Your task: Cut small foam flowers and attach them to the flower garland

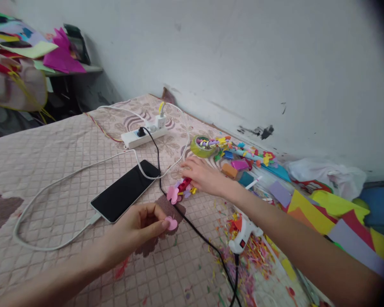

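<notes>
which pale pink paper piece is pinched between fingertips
The lower pink piece, pinched in the left hand; the upper pink piece sits at the dark red item by the right hand.

No legible text or numbers.

The right fingers [192,165] partly hide the flowered piece [173,195]; the left forearm [67,269] is cropped.

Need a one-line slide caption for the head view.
Left hand pinching a pink cutout, right hand at a red flower-trimmed piece, near a phone.
</notes>
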`<state>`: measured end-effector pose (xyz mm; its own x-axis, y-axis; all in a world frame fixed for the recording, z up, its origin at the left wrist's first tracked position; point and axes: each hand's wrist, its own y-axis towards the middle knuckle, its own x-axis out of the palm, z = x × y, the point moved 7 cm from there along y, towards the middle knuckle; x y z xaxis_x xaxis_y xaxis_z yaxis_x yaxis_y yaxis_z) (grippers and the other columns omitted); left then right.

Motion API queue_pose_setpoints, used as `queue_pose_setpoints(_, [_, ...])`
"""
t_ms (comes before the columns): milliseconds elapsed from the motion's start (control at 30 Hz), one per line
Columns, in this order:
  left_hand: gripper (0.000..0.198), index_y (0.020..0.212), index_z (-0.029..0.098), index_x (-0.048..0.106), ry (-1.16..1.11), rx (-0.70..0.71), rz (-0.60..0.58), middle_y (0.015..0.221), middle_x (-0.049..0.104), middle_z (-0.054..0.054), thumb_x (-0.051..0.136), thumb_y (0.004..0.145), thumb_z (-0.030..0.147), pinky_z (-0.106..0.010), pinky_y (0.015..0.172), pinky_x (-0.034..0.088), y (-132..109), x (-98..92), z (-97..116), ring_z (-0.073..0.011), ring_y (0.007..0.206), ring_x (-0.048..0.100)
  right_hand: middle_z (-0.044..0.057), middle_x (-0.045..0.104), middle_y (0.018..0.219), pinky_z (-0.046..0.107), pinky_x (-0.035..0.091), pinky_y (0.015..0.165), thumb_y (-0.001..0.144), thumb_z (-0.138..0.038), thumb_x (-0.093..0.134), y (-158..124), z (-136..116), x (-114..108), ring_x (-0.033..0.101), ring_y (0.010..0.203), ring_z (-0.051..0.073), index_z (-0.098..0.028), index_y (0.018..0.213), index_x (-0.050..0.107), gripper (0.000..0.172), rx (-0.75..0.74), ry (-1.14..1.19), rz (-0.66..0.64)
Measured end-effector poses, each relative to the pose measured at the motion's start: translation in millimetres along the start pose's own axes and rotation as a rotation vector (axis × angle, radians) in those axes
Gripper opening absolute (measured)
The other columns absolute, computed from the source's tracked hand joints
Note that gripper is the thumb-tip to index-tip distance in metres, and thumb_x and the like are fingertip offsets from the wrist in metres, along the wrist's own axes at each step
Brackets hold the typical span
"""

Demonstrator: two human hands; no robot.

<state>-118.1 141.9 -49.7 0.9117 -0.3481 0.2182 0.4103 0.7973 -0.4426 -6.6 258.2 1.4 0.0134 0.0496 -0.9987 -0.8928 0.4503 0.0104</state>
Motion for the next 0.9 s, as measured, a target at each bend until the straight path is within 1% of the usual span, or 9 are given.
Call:
queue_pose_setpoints(100, [0.034,0.072,0.017,0.051,0.002,-0.003,-0.003,0.054,0.055,0.005,0.066,0.073,0.047,-0.018,0.039,0.031,-0.2,0.0,-0.1,-0.0072,0.040,0.046,0.011,0.056,0.116,0.042,0.037,0.093,0.081,-0.008,0.060,2.6,0.8,1.2,0.038,0.118,0.027,-0.017,0.095,0.061,0.017,-0.021,-0.022,-0.016])
queue_pose_setpoints(267, [0.032,0.070,0.017,0.052,-0.006,0.002,-0.005,0.053,0.056,0.004,0.067,0.073,0.046,-0.020,0.041,0.033,-1.5,-0.6,1.6,-0.0084,0.042,0.048,0.011,0.057,0.113,0.041,0.039,0.087,0.085,-0.015,0.058,4.3,0.8,1.5,0.042,0.114,0.027,-0.017,0.094,0.061,0.010,-0.080,-0.035,0.001])
queue_pose_setpoints(400, [0.032,0.071,0.017,0.052,-0.034,-0.004,-0.001,0.053,0.055,0.004,0.067,0.072,0.046,-0.021,0.042,0.034,-1.8,-1.2,2.4,-0.0081,0.041,0.046,0.011,0.058,0.112,0.039,0.038,0.085,0.086,-0.014,0.057,4.3,2.2,4.2,0.044,0.109,0.026,-0.016,0.095,0.060,0.010,-0.092,-0.043,-0.008])
queue_pose_setpoints(567, [0.033,0.070,0.018,0.051,-0.037,-0.024,0.012,0.054,0.054,0.005,0.068,0.071,0.046,-0.021,0.042,0.035,-1.2,-1.7,2.0,-0.0077,0.041,0.045,0.011,0.059,0.107,0.038,0.036,0.082,0.087,-0.013,0.054,6.9,1.3,6.1,0.044,0.105,0.025,-0.016,0.094,0.060,0.010,-0.102,-0.062,-0.019])
queue_pose_setpoints(767, [0.032,0.071,0.018,0.052,-0.015,-0.016,0.017,0.055,0.057,0.002,0.067,0.072,0.047,-0.022,0.043,0.038,-0.2,-4.8,3.3,-0.0097,0.043,0.049,0.010,0.061,0.104,0.037,0.032,0.083,0.090,-0.013,0.048,6.1,0.5,7.4,0.044,0.103,0.025,-0.016,0.092,0.059,0.012,-0.114,-0.090,0.006])
queue_pose_setpoints(900, [0.028,0.073,0.019,0.053,-0.035,0.017,0.015,0.054,0.057,0.002,0.065,0.075,0.044,-0.023,0.043,0.039,-1.4,-7.3,5.6,-0.0114,0.044,0.051,0.010,0.062,0.101,0.039,0.029,0.084,0.089,-0.011,0.048,3.0,2.3,7.8,0.045,0.102,0.025,-0.015,0.096,0.058,0.013,-0.125,-0.095,0.005])
